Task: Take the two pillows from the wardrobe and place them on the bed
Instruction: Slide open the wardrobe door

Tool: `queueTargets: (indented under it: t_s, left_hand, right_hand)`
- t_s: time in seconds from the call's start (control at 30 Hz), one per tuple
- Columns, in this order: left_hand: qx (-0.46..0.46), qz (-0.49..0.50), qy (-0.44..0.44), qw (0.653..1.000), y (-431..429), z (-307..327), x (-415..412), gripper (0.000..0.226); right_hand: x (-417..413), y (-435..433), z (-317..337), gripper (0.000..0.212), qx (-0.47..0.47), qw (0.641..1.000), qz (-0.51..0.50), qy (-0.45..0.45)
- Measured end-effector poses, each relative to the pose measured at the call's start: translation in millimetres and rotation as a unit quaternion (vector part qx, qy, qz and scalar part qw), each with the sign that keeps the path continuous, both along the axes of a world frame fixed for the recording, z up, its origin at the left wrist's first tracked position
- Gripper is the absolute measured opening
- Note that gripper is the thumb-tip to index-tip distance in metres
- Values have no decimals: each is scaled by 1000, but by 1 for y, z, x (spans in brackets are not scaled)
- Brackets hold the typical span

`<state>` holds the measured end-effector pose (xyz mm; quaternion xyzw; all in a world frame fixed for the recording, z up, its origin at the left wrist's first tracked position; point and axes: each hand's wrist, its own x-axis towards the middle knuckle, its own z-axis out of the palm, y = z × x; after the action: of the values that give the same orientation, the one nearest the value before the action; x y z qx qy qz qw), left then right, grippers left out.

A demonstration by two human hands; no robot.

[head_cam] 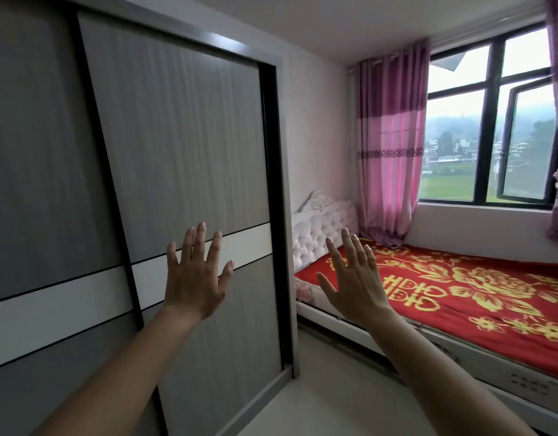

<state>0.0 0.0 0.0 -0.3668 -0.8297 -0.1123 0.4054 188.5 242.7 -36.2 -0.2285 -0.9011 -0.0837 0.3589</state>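
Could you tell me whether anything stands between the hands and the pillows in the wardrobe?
Yes: the grey sliding wardrobe doors are closed, hiding the pillows. Both the left hand and right hand are open and empty in front.

The wardrobe (177,152) stands left, the bed (460,294) right, beneath the window (491,121).

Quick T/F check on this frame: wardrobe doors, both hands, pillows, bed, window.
1. The wardrobe doors are shut. True.
2. The left hand holds a pillow. False: it is empty, fingers spread, in front of the door.
3. The right hand is open and empty. True.
4. Two pillows lie on the bed. False: no pillow shows on its red cover.
5. The window is fully curtained. False: the curtains hang at the sides and one pane stands open.
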Motion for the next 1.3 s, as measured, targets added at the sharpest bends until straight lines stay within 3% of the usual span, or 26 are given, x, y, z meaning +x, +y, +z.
queueTargets:
  t_s: [0.4,0.93,1.3]
  left_hand:
    - [-17,-17,-54,998,109,-30,-199,69]
    - [-66,-6,-79,995,301,-54,-408,71]
    - [-99,85,-21,991,453,-67,-567,71]
  right_hand:
    - [-213,106,-33,77,-4,996,-18,-86]
    - [-412,283,-38,77,-19,997,-27,-76]
    - [-614,467,-56,78,-94,990,88,-62]
